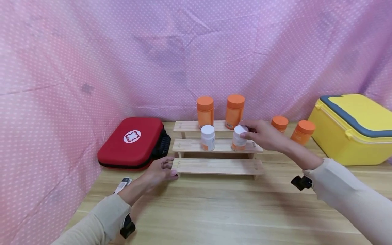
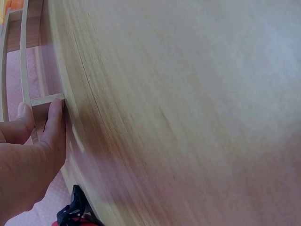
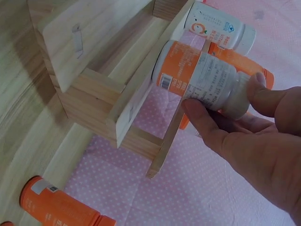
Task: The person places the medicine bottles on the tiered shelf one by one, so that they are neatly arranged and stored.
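Observation:
A three-step wooden rack (image 1: 214,166) stands on the table. My right hand (image 1: 264,136) pinches a white pill bottle (image 1: 239,139) with an orange lower label between thumb and fingers; its base meets the middle step at the right. To its left on that step stands a second white pill bottle (image 1: 208,139). Two orange bottles with orange caps, a left one (image 1: 205,111) and a right one (image 1: 234,112), stand upright on the top step. At the rack's left end, my left hand (image 1: 160,170) grips the bottom step's end, thumb and finger about its leg (image 2: 44,106).
On the left lies a red first-aid case (image 1: 131,143), a small grey-and-white item (image 1: 123,185) before it. Right of the rack stand two more orange bottles, one farther back (image 1: 279,123) and one nearer (image 1: 302,132). A yellow box with a grey-trimmed lid (image 1: 352,132) is beyond them.

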The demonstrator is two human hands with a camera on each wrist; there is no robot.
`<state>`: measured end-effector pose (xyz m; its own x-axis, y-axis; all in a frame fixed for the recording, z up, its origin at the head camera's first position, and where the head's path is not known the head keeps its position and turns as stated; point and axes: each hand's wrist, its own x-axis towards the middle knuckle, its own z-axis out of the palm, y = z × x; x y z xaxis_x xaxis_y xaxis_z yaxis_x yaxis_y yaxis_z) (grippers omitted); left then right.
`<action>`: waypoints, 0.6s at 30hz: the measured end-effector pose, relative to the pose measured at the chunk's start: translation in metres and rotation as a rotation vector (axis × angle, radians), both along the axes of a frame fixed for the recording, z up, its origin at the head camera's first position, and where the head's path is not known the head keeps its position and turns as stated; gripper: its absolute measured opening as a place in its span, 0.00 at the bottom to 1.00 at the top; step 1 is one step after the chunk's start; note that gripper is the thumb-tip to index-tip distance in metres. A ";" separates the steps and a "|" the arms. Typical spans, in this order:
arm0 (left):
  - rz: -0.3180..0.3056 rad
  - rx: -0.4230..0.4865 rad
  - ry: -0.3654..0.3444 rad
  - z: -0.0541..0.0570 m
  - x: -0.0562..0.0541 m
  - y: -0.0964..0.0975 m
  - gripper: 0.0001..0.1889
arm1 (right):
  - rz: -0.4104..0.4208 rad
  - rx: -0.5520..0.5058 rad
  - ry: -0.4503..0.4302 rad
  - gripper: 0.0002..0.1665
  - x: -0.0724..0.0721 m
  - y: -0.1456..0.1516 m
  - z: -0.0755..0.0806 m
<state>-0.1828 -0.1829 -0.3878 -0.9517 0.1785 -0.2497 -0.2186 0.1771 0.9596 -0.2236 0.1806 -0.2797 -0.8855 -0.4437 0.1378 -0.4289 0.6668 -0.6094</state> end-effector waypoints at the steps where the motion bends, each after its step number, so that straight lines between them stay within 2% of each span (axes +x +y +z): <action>1: -0.002 0.003 0.004 0.000 0.000 0.000 0.28 | 0.001 -0.002 -0.006 0.21 0.000 0.000 0.000; 11: -0.001 0.007 0.008 0.001 0.001 0.001 0.29 | 0.021 -0.025 -0.034 0.21 -0.002 0.002 -0.001; 18: -0.014 0.018 0.013 0.001 0.001 0.000 0.29 | 0.029 -0.028 -0.021 0.20 -0.003 0.003 -0.002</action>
<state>-0.1818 -0.1831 -0.3870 -0.9524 0.1960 -0.2336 -0.2034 0.1625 0.9655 -0.2268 0.1839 -0.2816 -0.8752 -0.4653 0.1322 -0.4347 0.6367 -0.6369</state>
